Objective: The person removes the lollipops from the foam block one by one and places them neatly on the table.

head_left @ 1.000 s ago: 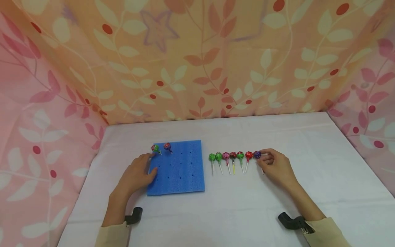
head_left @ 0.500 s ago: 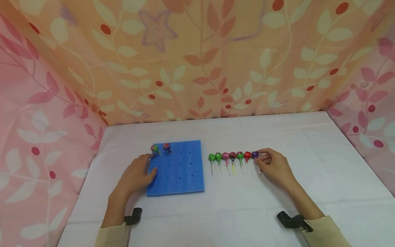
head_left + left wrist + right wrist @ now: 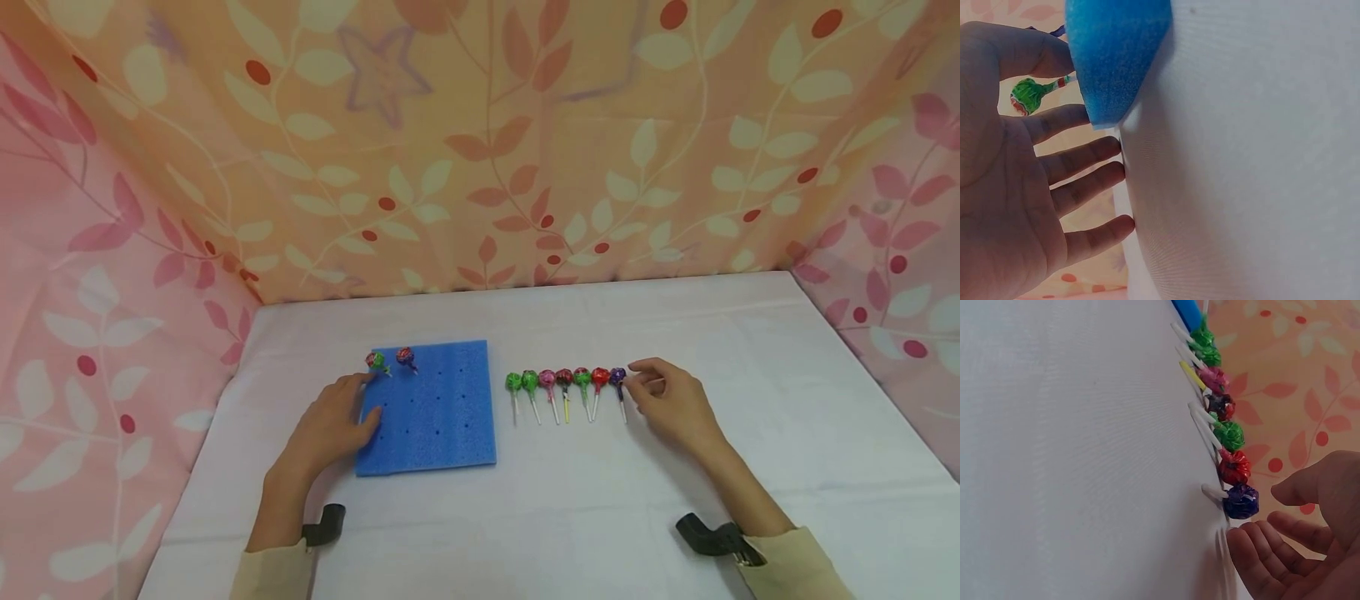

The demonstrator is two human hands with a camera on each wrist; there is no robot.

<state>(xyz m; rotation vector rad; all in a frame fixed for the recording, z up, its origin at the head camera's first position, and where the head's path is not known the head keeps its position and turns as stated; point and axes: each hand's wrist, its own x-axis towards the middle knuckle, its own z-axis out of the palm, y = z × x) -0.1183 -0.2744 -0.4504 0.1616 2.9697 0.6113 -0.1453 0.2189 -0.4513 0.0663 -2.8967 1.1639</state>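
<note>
A blue foam board (image 3: 423, 454) with rows of small holes lies left of centre, and my left hand (image 3: 328, 423) rests at its left edge. In the left wrist view the thumb touches the foam while the other fingers stretch out beside it. A green-and-red lollipop (image 3: 375, 361) and a purple-and-red lollipop (image 3: 406, 357) stand in the board's far left holes. My right hand (image 3: 673, 408) is just right of a purple lollipop (image 3: 618, 375), the right end of a row. The right wrist view shows a gap between those fingers and the purple lollipop (image 3: 1241, 501); they hold nothing.
Several more lollipops lie side by side between the board and the purple one, including a pink one (image 3: 547, 378) and a red one (image 3: 600, 377), sticks toward me. White cloth (image 3: 570, 508) covers the table. A patterned curtain (image 3: 525, 167) hangs behind.
My right hand shifted the purple lollipop left, beside the red one, then let it go and moved slightly away. The left hand and foam board look unmoved.
</note>
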